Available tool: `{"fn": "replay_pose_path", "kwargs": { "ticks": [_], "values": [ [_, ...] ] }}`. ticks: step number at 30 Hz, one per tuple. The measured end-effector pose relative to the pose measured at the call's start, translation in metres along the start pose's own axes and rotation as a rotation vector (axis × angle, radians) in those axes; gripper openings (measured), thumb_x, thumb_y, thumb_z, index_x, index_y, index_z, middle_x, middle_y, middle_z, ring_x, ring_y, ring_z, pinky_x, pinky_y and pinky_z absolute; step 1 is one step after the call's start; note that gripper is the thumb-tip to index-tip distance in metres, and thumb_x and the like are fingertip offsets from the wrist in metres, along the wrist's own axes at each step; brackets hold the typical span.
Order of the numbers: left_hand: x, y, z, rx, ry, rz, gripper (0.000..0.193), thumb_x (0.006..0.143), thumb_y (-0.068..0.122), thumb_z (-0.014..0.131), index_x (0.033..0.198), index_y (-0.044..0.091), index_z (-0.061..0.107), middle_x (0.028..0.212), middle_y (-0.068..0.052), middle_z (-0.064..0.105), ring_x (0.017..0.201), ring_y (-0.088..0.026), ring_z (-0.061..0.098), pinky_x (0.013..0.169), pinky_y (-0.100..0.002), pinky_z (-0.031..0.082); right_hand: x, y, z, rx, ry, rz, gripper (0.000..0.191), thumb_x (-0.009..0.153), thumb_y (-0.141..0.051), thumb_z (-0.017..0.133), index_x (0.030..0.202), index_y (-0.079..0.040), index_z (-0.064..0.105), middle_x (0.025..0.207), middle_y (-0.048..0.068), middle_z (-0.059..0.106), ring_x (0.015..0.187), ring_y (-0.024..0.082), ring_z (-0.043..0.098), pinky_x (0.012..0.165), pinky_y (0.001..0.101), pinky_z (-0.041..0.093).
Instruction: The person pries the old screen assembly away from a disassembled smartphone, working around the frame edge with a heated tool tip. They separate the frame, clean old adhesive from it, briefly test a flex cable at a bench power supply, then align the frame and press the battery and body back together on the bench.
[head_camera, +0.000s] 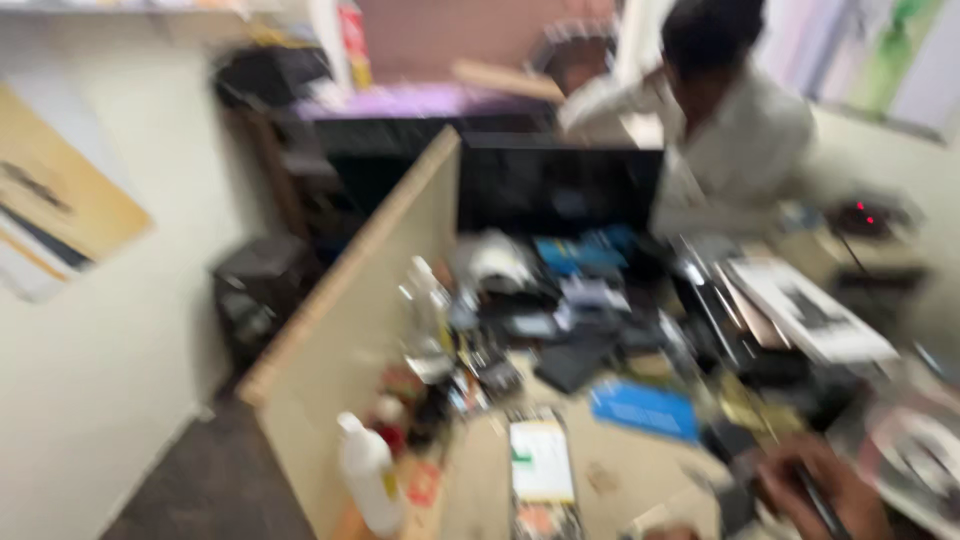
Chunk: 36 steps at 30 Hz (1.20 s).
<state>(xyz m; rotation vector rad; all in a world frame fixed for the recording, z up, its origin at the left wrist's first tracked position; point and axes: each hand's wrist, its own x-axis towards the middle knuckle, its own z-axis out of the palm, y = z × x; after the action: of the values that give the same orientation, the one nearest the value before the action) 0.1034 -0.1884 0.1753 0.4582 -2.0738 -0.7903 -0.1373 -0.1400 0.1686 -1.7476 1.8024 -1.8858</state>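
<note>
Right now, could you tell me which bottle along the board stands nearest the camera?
The white bottle at the lower left; the clear bottles stand farther back along the board.

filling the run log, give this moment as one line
view: blurred | right hand: holds thin dark tool | left hand: unseen | bench: cluttered | white bottle: left edge

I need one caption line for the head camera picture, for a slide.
Blurred view of a cluttered workbench: a hand holds a thin dark tool near a phone; another person sits behind.
</note>
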Motion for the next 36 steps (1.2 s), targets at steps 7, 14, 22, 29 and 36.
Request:
{"fn": "replay_pose_path", "kwargs": {
  "ticks": [7,14,22,29,36],
  "values": [
    [-0.025,0.05,-0.112,-0.297,-0.005,0.253,0.012,0.091,0.025,0.086,0.097,0.018,0.079,0.082,-0.001,0.074,0.076,-0.018,0.076,0.073,-0.032,0.064,0.034,-0.113,-0.008,-0.057,-0.239,0.084,0.025,0.095,0.004,0.069,0.116,-0.006,0.059,0.1,0.003,0.069,0.095,0.009,0.065,0.086,0.0249,0.054],
    [0.013,0.053,-0.143,-0.323,-0.006,-0.329,0.048,0.088,0.03,0.076,0.129,0.006,0.067,0.089,-0.003,0.077,0.067,-0.006,0.071,0.051,-0.022,0.055,0.082,-0.199,0.004,-0.15,-0.584,-0.05,0.02,0.094,0.0,0.07,0.111,-0.007,0.063,0.099,0.002,0.075,0.086,0.008,0.072,0.073,0.025,0.058],
    [0.003,0.047,-0.112,-0.577,-0.154,-0.645,0.04,0.096,0.022,0.065,0.13,0.001,0.068,0.068,-0.002,0.075,0.047,-0.004,0.065,0.041,-0.021,0.05,0.085,-0.212,0.046,-0.087,-0.837,-0.154,0.016,0.096,-0.008,0.075,0.109,-0.007,0.065,0.099,0.002,0.076,0.09,0.015,0.078,0.08,0.0285,0.061],
    [-0.02,0.02,-0.091,-0.806,0.083,-0.855,0.03,0.097,0.015,0.06,0.11,-0.008,0.074,0.068,-0.01,0.071,0.044,-0.011,0.061,0.04,-0.024,0.046,0.048,-0.183,0.05,-0.05,-0.457,0.134,0.018,0.096,-0.005,0.069,0.11,-0.006,0.058,0.107,0.012,0.073,0.11,0.021,0.077,0.086,0.0336,0.061],
    [-0.041,-0.008,-0.067,-1.046,0.394,-0.859,0.03,0.096,0.02,0.058,0.105,-0.007,0.067,0.078,-0.015,0.074,0.054,-0.021,0.072,0.045,-0.033,0.061,-0.052,-0.155,0.027,0.257,-0.169,0.687,0.025,0.088,0.001,0.073,0.108,-0.004,0.059,0.11,0.02,0.078,0.1,0.026,0.079,0.087,0.0439,0.063]
  ]
}}
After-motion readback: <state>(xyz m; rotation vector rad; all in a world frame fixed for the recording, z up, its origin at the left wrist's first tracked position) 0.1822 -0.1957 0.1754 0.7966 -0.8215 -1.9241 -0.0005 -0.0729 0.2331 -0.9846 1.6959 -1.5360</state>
